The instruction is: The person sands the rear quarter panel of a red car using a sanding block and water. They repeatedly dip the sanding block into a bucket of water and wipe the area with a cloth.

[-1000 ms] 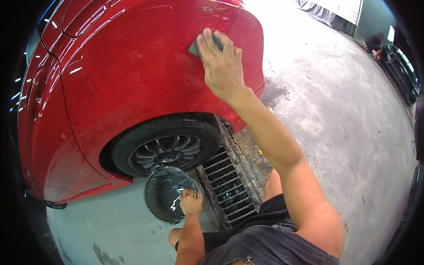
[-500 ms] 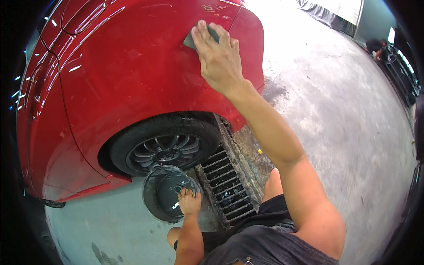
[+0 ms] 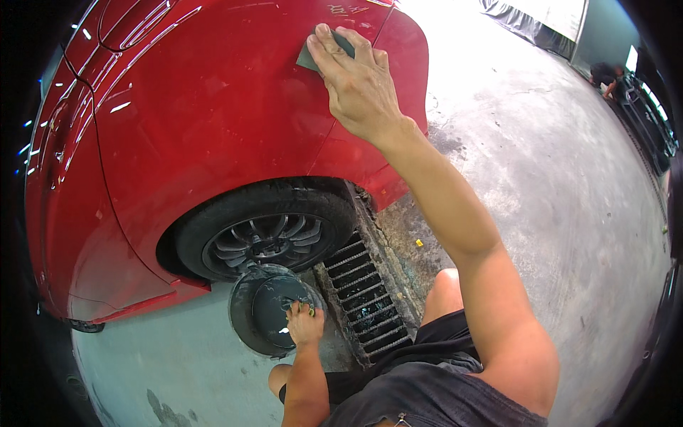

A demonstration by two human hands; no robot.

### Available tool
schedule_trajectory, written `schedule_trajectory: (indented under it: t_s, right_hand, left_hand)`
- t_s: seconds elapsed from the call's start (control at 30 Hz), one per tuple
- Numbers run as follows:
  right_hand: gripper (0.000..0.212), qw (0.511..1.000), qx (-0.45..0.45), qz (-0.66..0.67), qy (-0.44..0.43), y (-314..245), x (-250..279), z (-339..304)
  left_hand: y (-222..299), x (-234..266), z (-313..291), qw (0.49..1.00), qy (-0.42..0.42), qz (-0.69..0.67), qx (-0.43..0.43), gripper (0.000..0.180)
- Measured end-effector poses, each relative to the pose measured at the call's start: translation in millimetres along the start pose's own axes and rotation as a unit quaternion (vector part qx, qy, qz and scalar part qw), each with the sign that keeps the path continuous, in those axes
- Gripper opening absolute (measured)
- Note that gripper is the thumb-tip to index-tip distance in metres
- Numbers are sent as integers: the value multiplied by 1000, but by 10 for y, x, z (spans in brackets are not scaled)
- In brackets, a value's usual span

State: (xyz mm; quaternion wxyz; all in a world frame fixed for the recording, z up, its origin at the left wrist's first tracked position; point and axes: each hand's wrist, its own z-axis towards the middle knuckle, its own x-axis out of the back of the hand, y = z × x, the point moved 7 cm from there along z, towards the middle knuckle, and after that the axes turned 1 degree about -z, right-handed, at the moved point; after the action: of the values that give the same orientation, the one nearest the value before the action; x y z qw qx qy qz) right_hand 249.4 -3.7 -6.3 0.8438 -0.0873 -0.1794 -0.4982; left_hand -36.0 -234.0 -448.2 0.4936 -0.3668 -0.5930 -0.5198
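Note:
My right hand (image 3: 364,92) is closed on a grey-green sheet of sandpaper (image 3: 306,59), pressed flat to the rear side panel of a red car (image 3: 206,114). A dark block (image 3: 346,45) shows between the fingers, seemingly backing the sheet. Down by the rear wheel (image 3: 267,238) stands a dark bucket (image 3: 240,320) with greyish water in it. My left hand (image 3: 306,329) reaches over its near right side, fingers curled at the water. Something small and yellow-green shows at those fingertips, too small to name.
A metal floor grate (image 3: 366,299) runs beside the wheel and bucket. Yellowish marks (image 3: 348,10) show on the paint above my right hand. A small yellow scrap (image 3: 419,243) lies on the concrete floor (image 3: 541,185). At the far right, a person (image 3: 606,75) crouches by a dark vehicle (image 3: 644,117).
My right hand has slid slightly up and to the right on the red panel with the sandpaper. My left hand stays at the bucket.

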Motion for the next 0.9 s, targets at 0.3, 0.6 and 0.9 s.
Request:
schedule_trajectory:
  t_s: [0.3, 0.6, 0.9]
  right_hand:
    - [49, 999, -2, -17, 35, -149, 2, -63]
    - [50, 998, -14, -34, 55, -271, -28, -158]
    - [51, 996, -38, -58, 56, -131, -43, -168]
  left_hand:
    - [-49, -27, 0, 1000, 6, 0, -5, 38]
    - [-40, -16, 19, 1000, -3, -6, 7, 40]
    - [-42, -29, 19, 1000, -11, -14, 17, 40]
